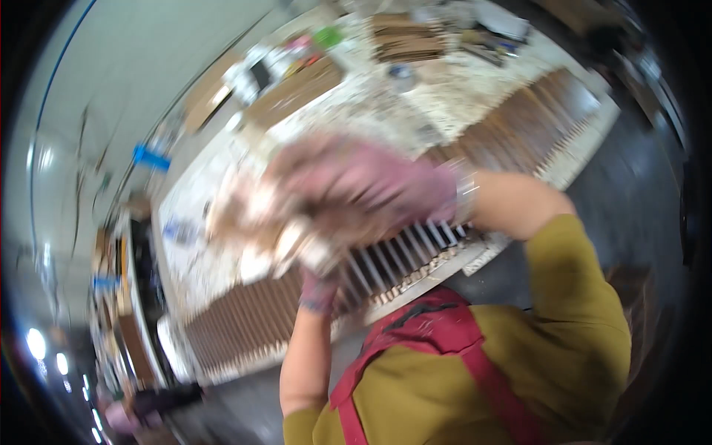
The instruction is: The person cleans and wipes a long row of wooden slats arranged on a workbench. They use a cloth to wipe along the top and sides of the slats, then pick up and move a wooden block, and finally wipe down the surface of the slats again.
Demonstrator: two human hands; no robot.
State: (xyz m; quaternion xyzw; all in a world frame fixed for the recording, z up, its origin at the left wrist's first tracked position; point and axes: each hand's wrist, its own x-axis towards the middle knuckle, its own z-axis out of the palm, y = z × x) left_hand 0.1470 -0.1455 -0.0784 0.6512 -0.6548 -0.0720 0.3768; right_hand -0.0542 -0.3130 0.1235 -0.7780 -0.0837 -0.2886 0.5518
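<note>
In the head view, a blurred, pale crumpled bundle [300, 241] hangs above the worktable [196, 271], its ragged end pointing left; blur hides any firm long axis. The gloved right hand [363, 182] lies over it, pointing left, and the gloved left hand [320, 288] sits below. I cannot tell either grip. Beneath, brown slats [241, 322] form a row rising rightward.

Stained white table [194, 259] | row of brown strips [237, 326] | brown stack [408, 38] | cardboard box [297, 95]
</note>
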